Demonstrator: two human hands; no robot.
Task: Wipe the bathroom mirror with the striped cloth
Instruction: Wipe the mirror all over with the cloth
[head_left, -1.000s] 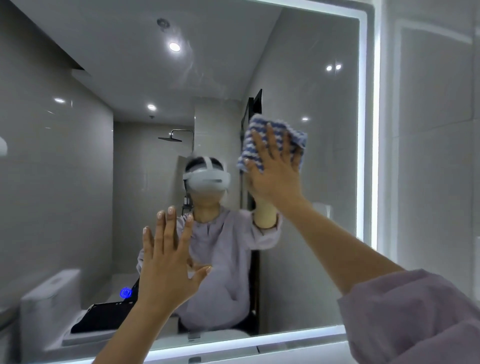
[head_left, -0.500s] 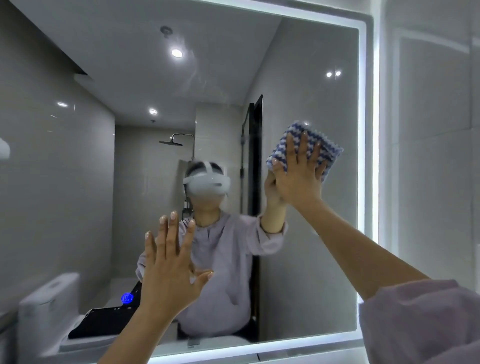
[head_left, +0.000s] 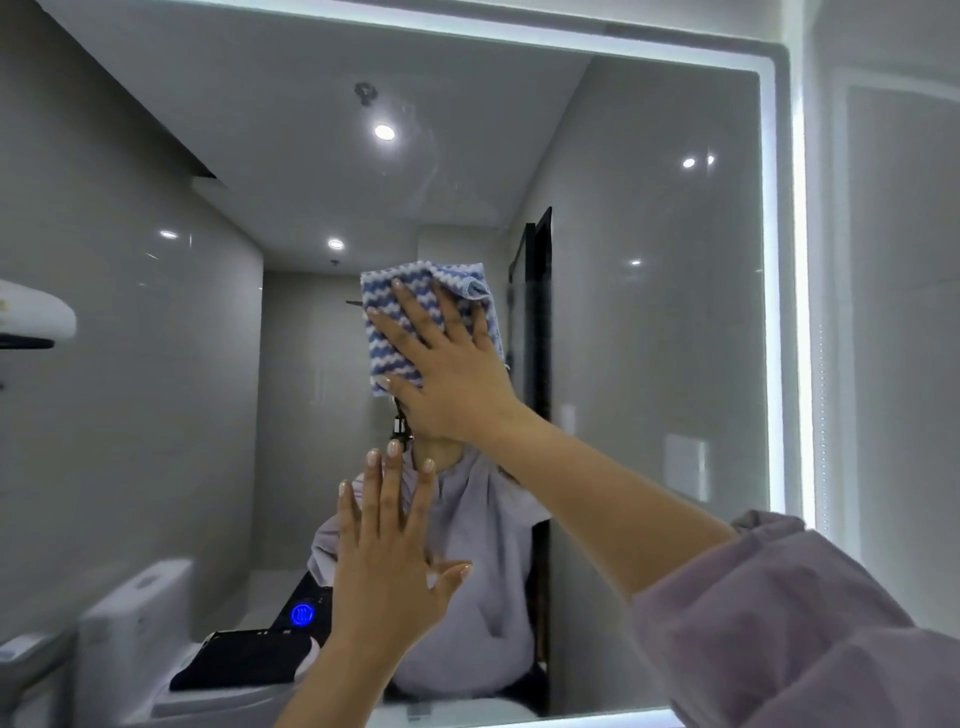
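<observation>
The bathroom mirror (head_left: 649, 338) fills most of the view, framed by a lit white strip. A blue-and-white striped cloth (head_left: 397, 312) lies flat against the glass near the middle. My right hand (head_left: 447, 369) presses it to the mirror with spread fingers, covering its lower right part. Lower down, my left hand (head_left: 389, 551) is open with fingers up, palm toward the glass, holding nothing. Whether it touches the mirror I cannot tell.
A pale tiled wall (head_left: 893, 312) stands right of the mirror. The mirror's lit lower edge (head_left: 597, 719) runs along the bottom. Reflected in the glass are a white toilet (head_left: 130, 623), a dark doorway (head_left: 537, 312) and a person in a lilac top.
My right hand has swept the cloth from the mirror's right side leftward to the middle. My left hand has stayed low with fingers spread.
</observation>
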